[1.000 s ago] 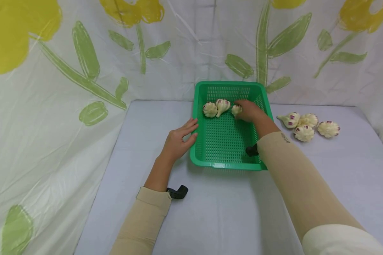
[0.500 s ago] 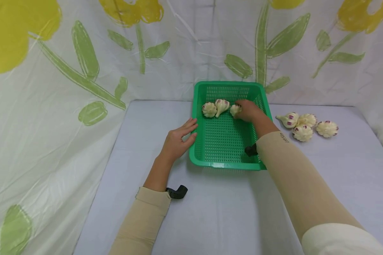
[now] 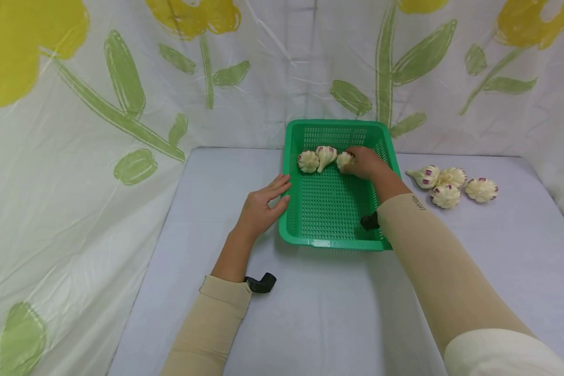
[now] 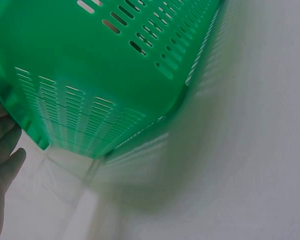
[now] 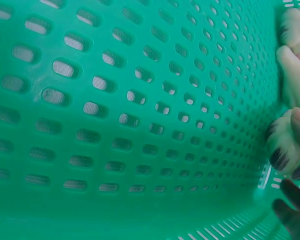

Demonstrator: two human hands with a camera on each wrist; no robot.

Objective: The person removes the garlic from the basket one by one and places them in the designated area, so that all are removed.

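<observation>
A garlic bulb [image 3: 344, 161] sits near the back of the green basket [image 3: 329, 244], and my right hand [image 3: 365, 163] grips its right side. In the right wrist view my thumb lies against that bulb [image 5: 285, 145], with fingertips [image 5: 286, 212] just below it. Left of it in the basket are a garlic bulb with its stem towards me [image 3: 326, 156] and another garlic bulb [image 3: 307, 162]. My left hand [image 3: 260, 206] rests with extended fingers on the basket's left rim; the left wrist view catches only some of those fingers [image 4: 7, 150] beside the rim.
Several more garlic bulbs [image 3: 446, 196] lie on the white table [image 3: 319, 313] right of the basket. Behind the table hangs a flower-print curtain [image 3: 272, 68]. A black wrist camera [image 3: 261, 283] juts from my left cuff, another [image 3: 370, 222] from my right.
The garlic bulb at my right hand has shifted slightly left, towards the other bulbs in the basket. My left hand stays at the rim.
</observation>
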